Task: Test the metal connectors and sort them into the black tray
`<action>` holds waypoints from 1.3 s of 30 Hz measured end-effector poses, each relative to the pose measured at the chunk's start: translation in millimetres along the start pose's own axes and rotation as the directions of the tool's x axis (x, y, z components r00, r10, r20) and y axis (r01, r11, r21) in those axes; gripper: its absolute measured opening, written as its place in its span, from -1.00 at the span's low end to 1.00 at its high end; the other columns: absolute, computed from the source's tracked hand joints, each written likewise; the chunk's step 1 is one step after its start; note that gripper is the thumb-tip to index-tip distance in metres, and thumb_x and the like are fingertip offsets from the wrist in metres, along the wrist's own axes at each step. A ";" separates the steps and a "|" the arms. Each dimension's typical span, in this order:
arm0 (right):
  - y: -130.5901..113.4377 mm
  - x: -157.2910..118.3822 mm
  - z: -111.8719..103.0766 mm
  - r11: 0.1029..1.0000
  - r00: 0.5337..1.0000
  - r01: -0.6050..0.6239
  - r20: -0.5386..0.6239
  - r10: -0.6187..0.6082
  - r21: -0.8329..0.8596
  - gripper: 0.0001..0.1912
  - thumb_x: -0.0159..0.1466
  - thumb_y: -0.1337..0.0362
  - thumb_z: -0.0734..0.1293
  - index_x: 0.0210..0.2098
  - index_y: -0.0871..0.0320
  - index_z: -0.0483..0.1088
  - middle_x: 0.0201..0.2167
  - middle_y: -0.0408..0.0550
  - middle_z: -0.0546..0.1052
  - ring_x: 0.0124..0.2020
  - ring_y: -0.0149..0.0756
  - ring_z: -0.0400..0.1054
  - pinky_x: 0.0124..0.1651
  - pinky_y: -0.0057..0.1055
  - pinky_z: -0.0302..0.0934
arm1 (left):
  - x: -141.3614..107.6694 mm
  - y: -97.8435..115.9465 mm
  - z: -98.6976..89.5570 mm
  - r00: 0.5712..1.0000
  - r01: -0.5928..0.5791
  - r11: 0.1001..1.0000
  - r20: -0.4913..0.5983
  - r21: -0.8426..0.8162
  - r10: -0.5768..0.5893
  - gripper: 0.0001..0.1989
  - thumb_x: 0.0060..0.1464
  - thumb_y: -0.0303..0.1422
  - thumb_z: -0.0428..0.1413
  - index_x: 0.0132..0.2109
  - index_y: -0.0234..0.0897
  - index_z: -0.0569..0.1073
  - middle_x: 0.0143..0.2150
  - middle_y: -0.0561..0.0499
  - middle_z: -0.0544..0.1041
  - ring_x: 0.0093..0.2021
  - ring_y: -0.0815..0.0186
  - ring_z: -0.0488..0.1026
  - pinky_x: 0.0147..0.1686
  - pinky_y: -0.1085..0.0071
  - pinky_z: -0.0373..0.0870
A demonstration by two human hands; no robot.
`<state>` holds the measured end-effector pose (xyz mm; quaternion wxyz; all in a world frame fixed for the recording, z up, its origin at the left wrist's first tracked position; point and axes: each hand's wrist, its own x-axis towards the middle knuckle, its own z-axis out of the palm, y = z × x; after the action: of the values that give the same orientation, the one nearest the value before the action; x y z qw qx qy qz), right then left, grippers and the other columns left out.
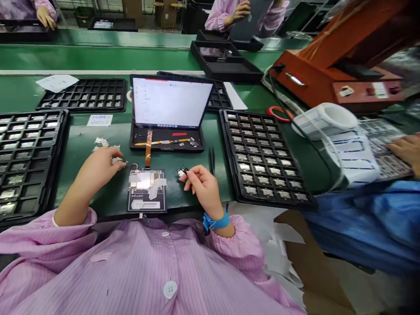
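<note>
My left hand (100, 170) is left of the circuit board, thumb and fingers closed around a small silvery module (117, 160). More silvery modules (101, 142) lie just beyond its fingers. My right hand (205, 186), with a blue wrist strap (216, 221), pinches a small black-and-white part (182, 172); its exact kind is unclear. Between the hands lies a black test board (146, 205) with a silvery module and clear tape on it. An orange flex cable (148, 151) runs from it to the lit display screen (172, 100). Black tweezers (212, 161) lie beside my right hand.
Black trays of silvery modules stand left (62, 144) and right (229, 175), with another tray (121, 94) behind. A handwritten label (99, 120), white tape roll (323, 120) and orange machine (328, 83) are around. A neighbour's hand (405, 151) is at far right; co-workers sit opposite.
</note>
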<state>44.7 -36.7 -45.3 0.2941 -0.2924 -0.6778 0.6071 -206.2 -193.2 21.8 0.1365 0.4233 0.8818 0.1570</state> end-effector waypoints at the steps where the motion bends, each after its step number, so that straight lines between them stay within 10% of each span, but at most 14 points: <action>1: 0.5 0.3 0.5 0.999 1.000 0.007 0.007 -0.006 -0.046 -0.75 0.30 0.10 0.29 -0.38 0.14 0.30 -0.40 -0.04 0.57 -0.57 -0.43 0.33 -0.61 -0.51 0.05 | 0.5 -4.8 2.9 1.000 -0.010 1.000 0.003 0.022 0.010 -0.75 0.07 -0.24 0.17 -0.14 -0.27 0.51 -0.22 -0.10 0.54 -0.24 0.11 0.46 -0.29 0.28 0.32; 22: 12.6 -1.3 -1.3 0.991 0.995 0.062 -0.076 -0.071 -0.122 -0.76 0.31 0.09 0.29 -0.26 0.16 0.40 -0.49 -0.10 0.47 -0.52 -0.40 0.33 -0.53 -0.48 0.15 | 7.8 -22.4 0.9 0.996 -0.007 0.992 0.083 -0.123 0.017 -0.80 -0.04 -0.26 0.24 -0.33 -0.24 0.40 -0.37 0.02 0.43 -0.41 0.26 0.34 -0.40 0.34 0.22; 30: 1.2 0.9 1.7 0.999 0.999 0.026 -0.026 -0.027 -0.032 -0.74 0.28 0.08 0.31 -0.37 0.14 0.34 -0.39 -0.03 0.55 -0.55 -0.42 0.31 -0.56 -0.47 0.07 | 3.6 42.6 4.3 0.962 0.074 0.703 0.237 -0.708 0.137 -0.71 0.00 -0.23 0.22 -0.15 -0.31 0.49 -0.32 -0.04 0.52 -0.36 0.27 0.49 -0.44 0.38 0.33; 39: -2.3 2.7 -3.0 0.997 0.998 -0.017 0.068 0.011 0.077 -0.72 0.27 0.07 0.30 -0.44 0.12 0.27 -0.52 -0.10 0.51 -0.59 -0.42 0.27 -0.55 -0.47 0.08 | 15.1 96.0 51.3 0.901 0.270 0.437 0.386 -0.858 0.200 -0.81 -0.03 -0.39 0.26 -0.29 -0.35 0.42 -0.45 0.00 0.55 -0.45 0.34 0.54 -0.60 0.57 0.29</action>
<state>45.2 -32.9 -42.7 0.2780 -0.2648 -0.6611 0.6446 -128.6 -116.2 11.0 0.5351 0.2899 0.6169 0.4991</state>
